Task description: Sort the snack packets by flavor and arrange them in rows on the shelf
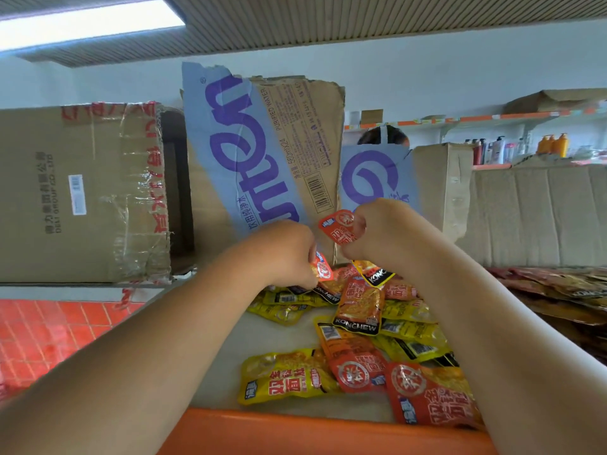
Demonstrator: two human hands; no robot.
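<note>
While the left hand (283, 254) pinches the lower red packet (323, 270), the right hand (382, 231) pinches the upper red packet (336, 227).

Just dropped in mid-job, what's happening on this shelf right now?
A person is sorting snack packets. The left hand pinches a red packet just above the pile; the right hand holds a second red packet higher up. Yellow and red packets lie mixed on the shelf, not yet in rows.

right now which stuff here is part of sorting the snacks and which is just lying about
Job: left hand gripping low red packet; right hand pinching raised red packet; packet pile; shelf.
Lying about: taped carton, water carton, bottles.
</note>
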